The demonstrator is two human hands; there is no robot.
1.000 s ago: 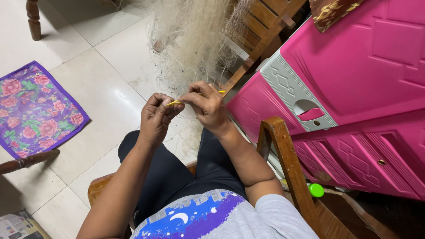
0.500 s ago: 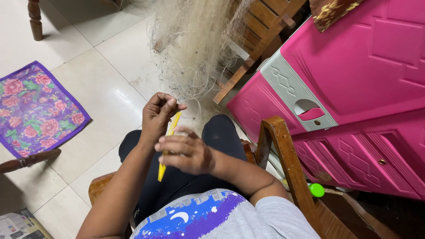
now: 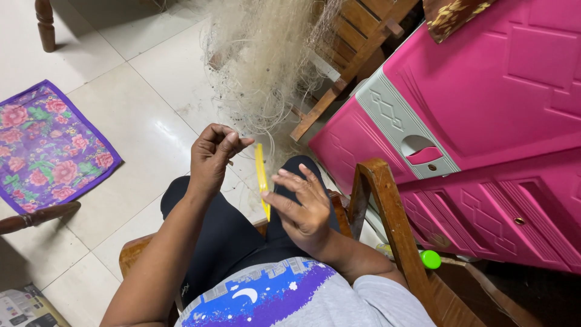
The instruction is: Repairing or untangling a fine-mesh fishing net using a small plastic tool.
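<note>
I sit in a wooden chair (image 3: 387, 218) and look down at my lap. My left hand (image 3: 212, 156) is raised with its fingers pinched together on thin threads of a pale fishing net (image 3: 266, 60) that hangs in a heap ahead of me. My right hand (image 3: 302, 206) is lower and to the right, with fingers spread, and pinches the lower part of a slim yellow netting needle (image 3: 261, 175) that stands nearly upright between the two hands.
A pink plastic cabinet (image 3: 484, 121) with drawers stands close on the right. A wooden chair frame (image 3: 345, 66) carries the net. A purple floral cloth (image 3: 48, 148) lies on the tiled floor at left. A green cap (image 3: 431, 259) sits by the chair arm.
My right hand has drawn back from the net toward my lap, bringing the yellow needle with it. The left hand has stayed up on the threads.
</note>
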